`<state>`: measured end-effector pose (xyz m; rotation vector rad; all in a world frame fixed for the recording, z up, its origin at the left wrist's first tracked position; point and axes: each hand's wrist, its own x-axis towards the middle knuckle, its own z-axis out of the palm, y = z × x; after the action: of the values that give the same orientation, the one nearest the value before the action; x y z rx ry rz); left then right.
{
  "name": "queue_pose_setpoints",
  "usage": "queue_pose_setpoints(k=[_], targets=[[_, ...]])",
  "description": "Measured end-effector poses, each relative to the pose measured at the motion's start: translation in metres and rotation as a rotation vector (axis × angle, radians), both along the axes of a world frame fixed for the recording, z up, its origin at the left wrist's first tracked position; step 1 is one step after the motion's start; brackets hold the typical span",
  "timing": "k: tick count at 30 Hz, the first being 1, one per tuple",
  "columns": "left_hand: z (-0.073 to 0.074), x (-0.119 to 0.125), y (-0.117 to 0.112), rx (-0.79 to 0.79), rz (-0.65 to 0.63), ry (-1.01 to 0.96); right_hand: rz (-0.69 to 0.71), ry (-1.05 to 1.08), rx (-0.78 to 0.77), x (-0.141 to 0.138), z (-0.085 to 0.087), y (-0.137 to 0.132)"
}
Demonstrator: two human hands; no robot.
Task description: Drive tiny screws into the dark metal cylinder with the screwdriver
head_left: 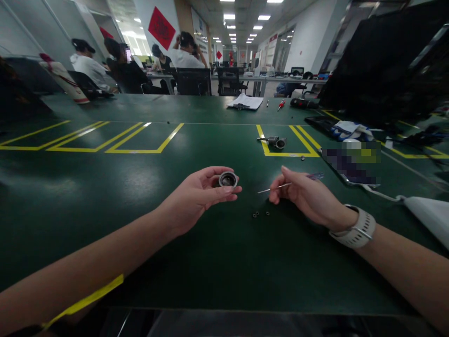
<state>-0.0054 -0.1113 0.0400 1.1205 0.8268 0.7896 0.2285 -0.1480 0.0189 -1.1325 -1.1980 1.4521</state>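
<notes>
My left hand is closed round a small round metal housing, its hollow side turned up toward me. To the right, my right hand grips a thin screwdriver with a see-through handle. The metal tip points left toward the housing and is apart from it. On the green table below the tip lie several tiny ring-shaped nuts. Farther back, a metal part with a shaft and a ring rests inside a yellow taped outline.
The green table bears yellow tape outlines. At right are a phone-like device with a white cable, gloves and a large dark object. A clipboard with papers and a red screwdriver lie farther back. Several people sit beyond.
</notes>
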Motion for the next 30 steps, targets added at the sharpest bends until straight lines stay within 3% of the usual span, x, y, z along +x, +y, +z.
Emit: queue_pose_setpoints(k=[5,13,18,21,25,27,30], targets=[[-0.003,0.002,-0.004,-0.020,-0.049,-0.009,0.035,-0.085,0.062,0.005,-0.005,0.000],[-0.003,0.002,-0.005,-0.020,-0.056,0.004,0.008,-0.191,0.026,0.000,-0.006,-0.002],[-0.004,0.002,-0.006,-0.020,-0.059,0.013,0.002,-0.454,0.086,-0.005,0.000,-0.007],[-0.004,0.003,-0.007,-0.029,-0.068,0.002,0.013,-0.667,0.260,-0.009,-0.001,-0.012],[-0.003,0.004,-0.009,-0.028,-0.056,0.005,0.068,-0.944,0.731,-0.012,-0.007,-0.017],[-0.003,0.004,-0.011,-0.016,-0.039,0.021,0.083,-0.983,0.906,-0.013,-0.009,-0.019],[-0.004,0.005,-0.013,0.023,-0.028,0.058,0.020,-0.941,1.040,-0.014,-0.007,-0.023]])
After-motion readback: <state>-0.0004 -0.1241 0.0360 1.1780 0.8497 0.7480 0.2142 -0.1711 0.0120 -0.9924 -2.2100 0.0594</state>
